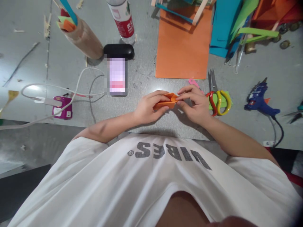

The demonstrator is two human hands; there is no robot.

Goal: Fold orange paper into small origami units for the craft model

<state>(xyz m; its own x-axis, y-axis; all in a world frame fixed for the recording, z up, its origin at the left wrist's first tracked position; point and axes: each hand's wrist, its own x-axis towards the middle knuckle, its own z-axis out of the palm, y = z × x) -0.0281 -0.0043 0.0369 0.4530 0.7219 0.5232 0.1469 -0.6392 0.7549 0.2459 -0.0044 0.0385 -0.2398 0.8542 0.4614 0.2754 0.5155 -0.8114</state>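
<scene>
A small folded piece of orange paper [170,100] is held between both hands, just above the grey table near its front edge. My left hand [151,106] grips its left part, thumb below and fingers above. At the paper's right end, my right hand [194,102] pinches the edge with thumb and fingertips. Scissors [218,99] with red and yellow handles lie right of my right hand, over a green paper piece. Partly behind that hand is a pink tool [194,83].
Orange sheets [183,47] lie ahead, blue sheets [221,28] beside them. A phone [117,75], a bottle [123,23] and a brown paper-filled holder [82,39] stand or lie left. A purple power adapter [63,107] with cables is further left; a blue glue gun [260,100] lies right.
</scene>
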